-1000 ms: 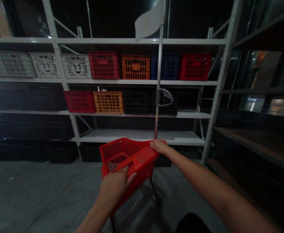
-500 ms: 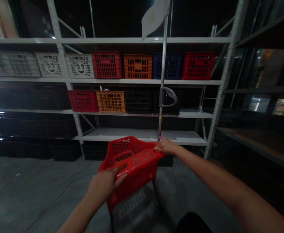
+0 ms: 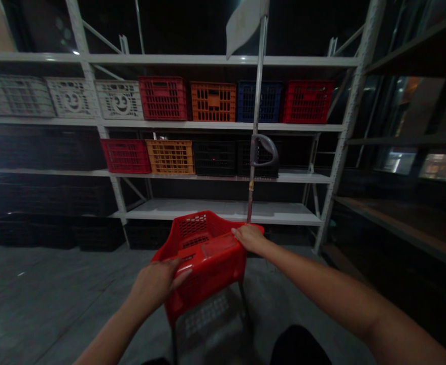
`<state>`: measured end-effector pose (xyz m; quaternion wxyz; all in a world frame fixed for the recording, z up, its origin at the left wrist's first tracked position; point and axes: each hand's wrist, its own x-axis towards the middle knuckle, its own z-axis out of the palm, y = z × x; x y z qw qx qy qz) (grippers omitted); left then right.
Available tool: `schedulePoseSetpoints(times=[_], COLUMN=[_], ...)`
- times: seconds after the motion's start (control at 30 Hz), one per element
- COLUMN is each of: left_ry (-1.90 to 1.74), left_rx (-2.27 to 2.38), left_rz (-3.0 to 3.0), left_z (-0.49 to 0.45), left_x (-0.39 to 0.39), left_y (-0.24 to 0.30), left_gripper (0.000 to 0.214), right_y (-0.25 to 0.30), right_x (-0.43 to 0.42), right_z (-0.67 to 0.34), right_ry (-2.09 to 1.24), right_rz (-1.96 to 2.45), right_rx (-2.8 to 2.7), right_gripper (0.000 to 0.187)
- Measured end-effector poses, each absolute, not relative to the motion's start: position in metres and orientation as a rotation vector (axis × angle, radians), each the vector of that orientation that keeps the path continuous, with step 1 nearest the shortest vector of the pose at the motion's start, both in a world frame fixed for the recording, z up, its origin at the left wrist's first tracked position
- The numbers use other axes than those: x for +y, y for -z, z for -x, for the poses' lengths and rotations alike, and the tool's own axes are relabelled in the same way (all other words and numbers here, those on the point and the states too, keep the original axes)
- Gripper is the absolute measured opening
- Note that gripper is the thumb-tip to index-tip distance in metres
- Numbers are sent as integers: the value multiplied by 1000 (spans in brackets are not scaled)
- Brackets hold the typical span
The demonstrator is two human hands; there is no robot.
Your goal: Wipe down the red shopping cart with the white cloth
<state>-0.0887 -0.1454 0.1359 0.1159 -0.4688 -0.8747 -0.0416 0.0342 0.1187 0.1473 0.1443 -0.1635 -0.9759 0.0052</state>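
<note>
A red plastic shopping cart (image 3: 207,274) stands in front of me, turned so that its basket points away and slightly right. My left hand (image 3: 156,284) is closed over the left end of its handle edge, thumb on the near side. At the right end of the same edge, my right hand (image 3: 248,238) wraps over the rim, close to the foot of a metal pole. The pole (image 3: 258,86) rises from the cart's right side, with a grey loop grip (image 3: 266,151) and a pale flag (image 3: 245,28). Inside the basket, the visible part shows only perforated red walls.
A white metal rack (image 3: 223,125) spans the view behind the cart. It holds white, red, orange (image 3: 213,103), blue (image 3: 259,101), yellow (image 3: 171,157) and black crates. Darker shelving (image 3: 398,223) stands close on the right. Grey floor (image 3: 74,289) lies around the cart.
My right hand has slid left along the cart's handle edge, away from the pole's foot. My left hand has shifted slightly left and still grips. The view has moved a little.
</note>
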Motion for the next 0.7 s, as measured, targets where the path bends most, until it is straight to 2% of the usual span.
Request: schedulePoseSetpoints(times=[0.2, 0.43, 0.57, 0.7], left_ry=[162, 215, 202, 218], left_rx=[-2541, -2512, -2391, -2304], left_rz=[1452, 1594, 1655, 1455], left_z=[100, 125, 149, 150], left_x=[-155, -167, -179, -185], left_y=[-139, -143, -146, -143], left_gripper=[58, 58, 49, 44], right_y=[-155, -158, -145, -140], right_x=[153, 178, 161, 136], right_z=[-56, -78, -76, -67], right_ry=[-73, -4, 71, 98], right_rz=[-143, -249, -239, -186], right_rx=[-2893, -2853, -2743, -2767], right_gripper=[42, 35, 38, 41])
